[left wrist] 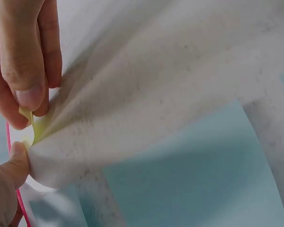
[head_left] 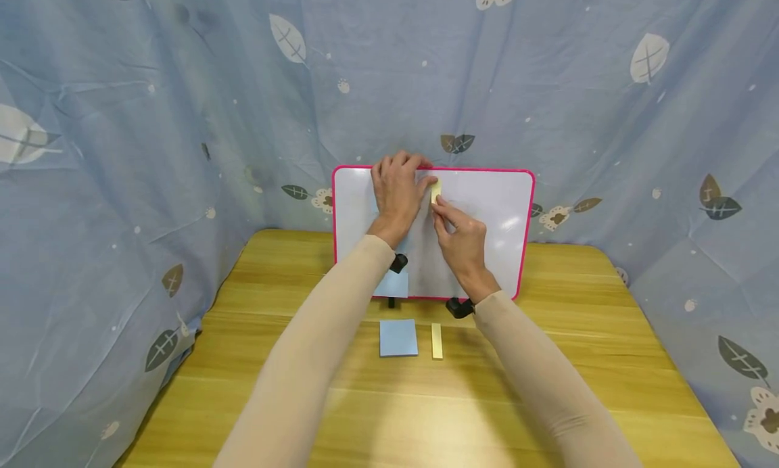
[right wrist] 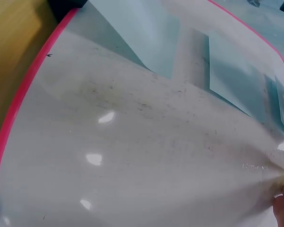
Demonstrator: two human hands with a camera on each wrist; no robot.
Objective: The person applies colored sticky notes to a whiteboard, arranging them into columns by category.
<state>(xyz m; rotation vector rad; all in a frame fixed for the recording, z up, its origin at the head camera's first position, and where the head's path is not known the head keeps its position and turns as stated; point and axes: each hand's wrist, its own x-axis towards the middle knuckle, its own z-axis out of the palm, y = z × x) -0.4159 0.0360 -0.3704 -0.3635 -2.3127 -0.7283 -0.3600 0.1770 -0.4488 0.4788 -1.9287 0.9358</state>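
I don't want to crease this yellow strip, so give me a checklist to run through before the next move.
1. Left hand with its thumb at the upper end of the yellow strip: ok.
2. Right hand pinching the strip's lower end: ok.
3. Strip flat against the whiteboard: not ok; its lower part bends away from the surface.
4. Whiteboard standing up on the table: ok.
5. Blue notes on the board clear of the strip: ok.
6. Strip's upper end firmly stuck: cannot tell; the thumb hides part of it.
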